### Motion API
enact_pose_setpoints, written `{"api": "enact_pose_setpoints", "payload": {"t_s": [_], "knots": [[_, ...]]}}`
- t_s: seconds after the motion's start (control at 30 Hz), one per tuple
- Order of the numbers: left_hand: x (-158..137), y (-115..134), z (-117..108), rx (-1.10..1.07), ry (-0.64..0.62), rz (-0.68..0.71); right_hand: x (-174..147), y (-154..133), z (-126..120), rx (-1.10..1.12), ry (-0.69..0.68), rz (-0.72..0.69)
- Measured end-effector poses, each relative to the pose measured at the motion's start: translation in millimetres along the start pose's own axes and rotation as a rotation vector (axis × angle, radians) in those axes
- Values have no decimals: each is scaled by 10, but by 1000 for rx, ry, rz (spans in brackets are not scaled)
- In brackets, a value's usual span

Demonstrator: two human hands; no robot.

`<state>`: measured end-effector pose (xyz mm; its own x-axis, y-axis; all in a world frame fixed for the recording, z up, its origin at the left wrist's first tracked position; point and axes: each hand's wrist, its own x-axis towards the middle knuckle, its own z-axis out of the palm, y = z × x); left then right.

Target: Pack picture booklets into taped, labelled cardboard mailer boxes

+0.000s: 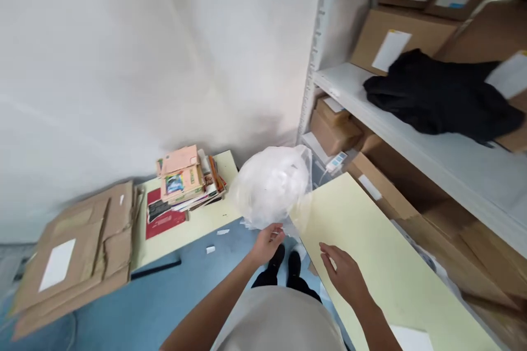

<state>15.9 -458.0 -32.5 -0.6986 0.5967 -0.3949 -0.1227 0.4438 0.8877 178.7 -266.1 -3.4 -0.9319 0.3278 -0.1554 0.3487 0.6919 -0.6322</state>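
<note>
A large, puffy white plastic bag [272, 181] fills the corner ahead, between the two pale yellow tabletops. My left hand [268, 244] is by its near lower edge, fingers loosely curled and a gap showing between them; nothing visible is in its grasp. Whether the fingertips touch the bag is hard to tell. Over the edge of the right-hand tabletop [370, 247] is my right hand [343, 274], open, with thumb and fingers apart and nothing in it.
Flattened cardboard [82, 252] lies at the left end of the other tabletop [144, 249], beside stacked books and papers [183, 175]. Metal shelving [411, 126] at right carries cardboard boxes [405, 33] and a black cloth [440, 93]. White scraps [211, 249] dot the blue floor [181, 290].
</note>
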Motion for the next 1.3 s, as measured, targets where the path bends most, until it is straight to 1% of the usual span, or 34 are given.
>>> {"api": "enact_pose_setpoints", "payload": {"t_s": [0.03, 0.1, 0.17, 0.2, 0.27, 0.33, 0.4, 0.47, 0.53, 0.6, 0.7, 0.77, 0.87, 0.97, 1.07, 1.13, 1.2, 1.3], "knots": [[-41, 32, -30, 4, 46, -14, 76, 35, 15, 33, -48, -11], [-171, 76, -88, 24, 139, -46, 224, 118, 53, 102, -188, 6], [-351, 78, -164, 37, 210, -79, 384, 175, 99, 121, -388, 27], [-451, 63, -216, 32, 232, -102, 473, 174, 122, 98, -497, 16], [-653, 6, -363, -1, 261, -167, 671, 82, 159, 3, -672, -57], [-838, -73, -565, -43, 301, -233, 883, -144, 188, -104, -748, -169], [-992, -158, -798, -75, 359, -271, 1085, -481, 226, -192, -748, -281], [-1109, -245, -1029, -80, 450, -276, 1251, -882, 298, -258, -734, -392], [-1181, -332, -1234, -58, 562, -258, 1373, -1301, 419, -309, -701, -492], [-1207, -422, -1420, 3, 658, -216, 1464, -1717, 599, -346, -641, -581], [-1175, -558, -1740, 152, 733, -113, 1607, -2318, 984, -373, -537, -734], [-1114, -637, -2025, 265, 760, -36, 1745, -2684, 1298, -392, -460, -807], [-954, -720, -2547, 404, 773, 52, 2022, -3115, 1773, -444, -326, -810], [-695, -757, -3046, 494, 724, 53, 2313, -3357, 2133, -507, -264, -766], [-386, -783, -3381, 585, 604, -1, 2522, -3444, 2342, -558, -272, -706], [-216, -816, -3495, 651, 528, -24, 2589, -3458, 2430, -583, -274, -674], [-116, -868, -3541, 690, 473, -25, 2597, -3459, 2502, -592, -250, -650], [-112, -957, -3525, 684, 455, 5, 2538, -3437, 2579, -571, -203, -652]]}}
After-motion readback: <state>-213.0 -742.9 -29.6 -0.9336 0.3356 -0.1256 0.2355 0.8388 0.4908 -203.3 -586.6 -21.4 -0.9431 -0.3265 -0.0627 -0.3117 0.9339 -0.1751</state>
